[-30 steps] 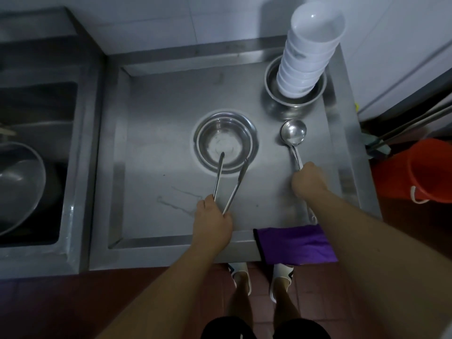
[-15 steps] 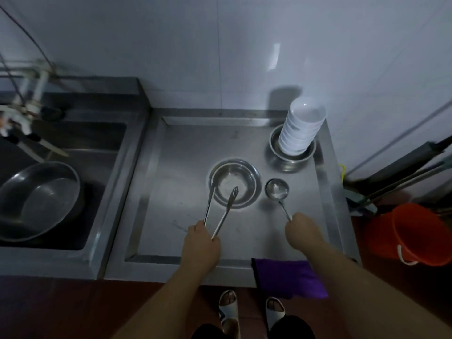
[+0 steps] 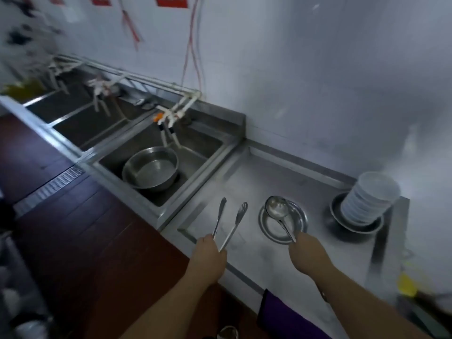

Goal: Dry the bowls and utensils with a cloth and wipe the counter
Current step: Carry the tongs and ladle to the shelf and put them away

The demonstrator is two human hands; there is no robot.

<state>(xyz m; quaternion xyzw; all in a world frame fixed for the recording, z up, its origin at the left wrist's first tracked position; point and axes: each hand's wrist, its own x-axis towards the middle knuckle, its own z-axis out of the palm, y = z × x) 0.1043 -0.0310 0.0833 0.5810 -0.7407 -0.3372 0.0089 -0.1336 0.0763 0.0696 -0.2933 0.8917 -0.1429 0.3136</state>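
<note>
Left hand has lifted the tongs clear of the small metal bowl, right hand now holds the ladle over it; cloth untouched at the desk front edge, so drying not yet begun.

The tabletop is dull silver steel with a grey sheen. The tongs, the ladle and the small bowl under it are shiny silver. The stack of bowls is plain white and sits in a darker grey metal dish. A cloth over the front edge is deep purple. The basin in the sink is silver too. The floor is dark reddish-brown tile, crossed by a grey slotted drain grate. The wall is pale white, with red signs and red cords. The tap is white with an orange part.
</note>
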